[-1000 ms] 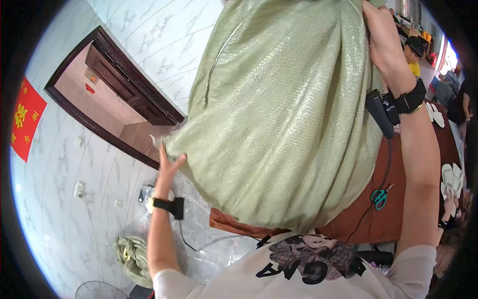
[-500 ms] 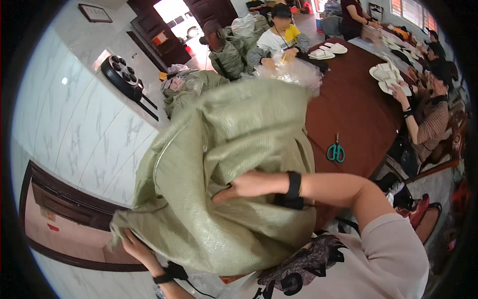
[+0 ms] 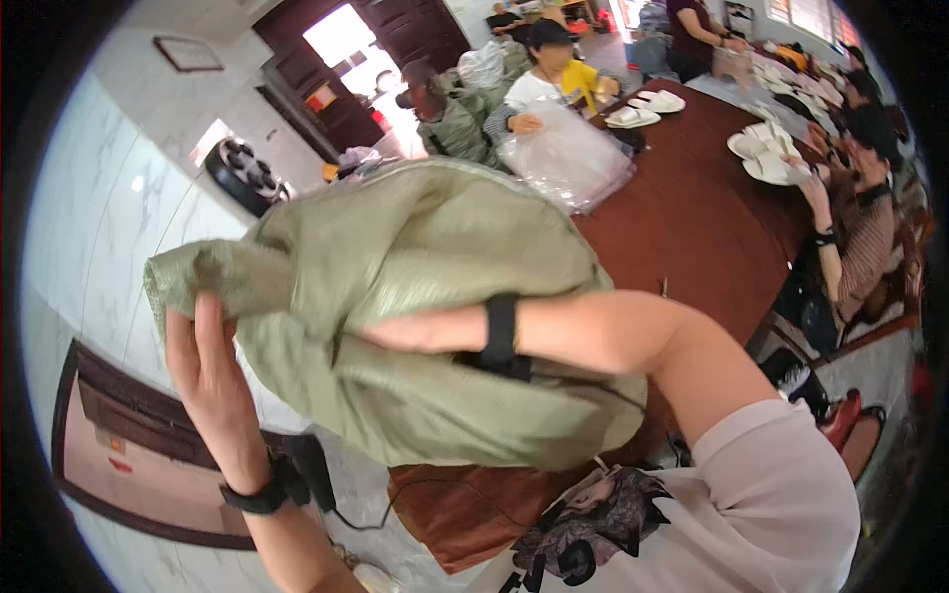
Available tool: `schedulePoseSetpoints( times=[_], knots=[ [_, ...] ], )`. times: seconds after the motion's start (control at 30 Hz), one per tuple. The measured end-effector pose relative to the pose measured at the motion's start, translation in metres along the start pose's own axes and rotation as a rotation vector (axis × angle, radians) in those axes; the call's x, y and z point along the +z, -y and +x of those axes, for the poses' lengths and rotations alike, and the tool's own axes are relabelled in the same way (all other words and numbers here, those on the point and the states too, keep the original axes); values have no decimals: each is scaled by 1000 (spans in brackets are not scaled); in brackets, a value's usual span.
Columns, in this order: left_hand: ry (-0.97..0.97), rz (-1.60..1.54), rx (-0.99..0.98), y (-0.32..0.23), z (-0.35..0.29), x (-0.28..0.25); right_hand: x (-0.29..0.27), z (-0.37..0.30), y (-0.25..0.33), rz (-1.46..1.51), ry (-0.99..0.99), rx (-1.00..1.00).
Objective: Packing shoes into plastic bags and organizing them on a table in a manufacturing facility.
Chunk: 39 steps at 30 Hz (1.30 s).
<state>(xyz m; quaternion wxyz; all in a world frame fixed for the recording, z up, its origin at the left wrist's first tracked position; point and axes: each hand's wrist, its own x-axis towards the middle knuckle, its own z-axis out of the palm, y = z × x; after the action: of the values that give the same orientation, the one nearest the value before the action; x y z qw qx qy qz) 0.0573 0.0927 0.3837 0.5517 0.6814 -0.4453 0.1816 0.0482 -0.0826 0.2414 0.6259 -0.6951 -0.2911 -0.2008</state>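
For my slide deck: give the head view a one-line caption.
Both hands, left hand and right hand, grip a large green woven sack beside a brown table.

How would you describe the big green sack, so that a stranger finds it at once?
Start at the long brown table; at its near end, a large pale green woven sack is held up by the left hand and right hand. Unlike the clear plastic bag farther along, it is opaque and crumpled.
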Motion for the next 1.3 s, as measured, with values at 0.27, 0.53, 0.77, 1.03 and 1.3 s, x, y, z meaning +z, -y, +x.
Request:
schedulePoseSetpoints(
  times=[0.27,0.53,0.77,1.03,1.3],
  knots=[
    [-44,81,-529,188,-332,37,-119,34,91,-706,-162,-338],
    [-682,-214,-563,175,-266,140,-206,81,189,-92,-294,5],
    [-745,204,-141,135,-143,116,-235,85,191,-188,-341,67],
    [-687,-49,116,113,5,73,-254,75,195,-261,-469,138],
    [54,-259,-91,87,45,177,-282,78,191,-376,-410,4]
  ],
)
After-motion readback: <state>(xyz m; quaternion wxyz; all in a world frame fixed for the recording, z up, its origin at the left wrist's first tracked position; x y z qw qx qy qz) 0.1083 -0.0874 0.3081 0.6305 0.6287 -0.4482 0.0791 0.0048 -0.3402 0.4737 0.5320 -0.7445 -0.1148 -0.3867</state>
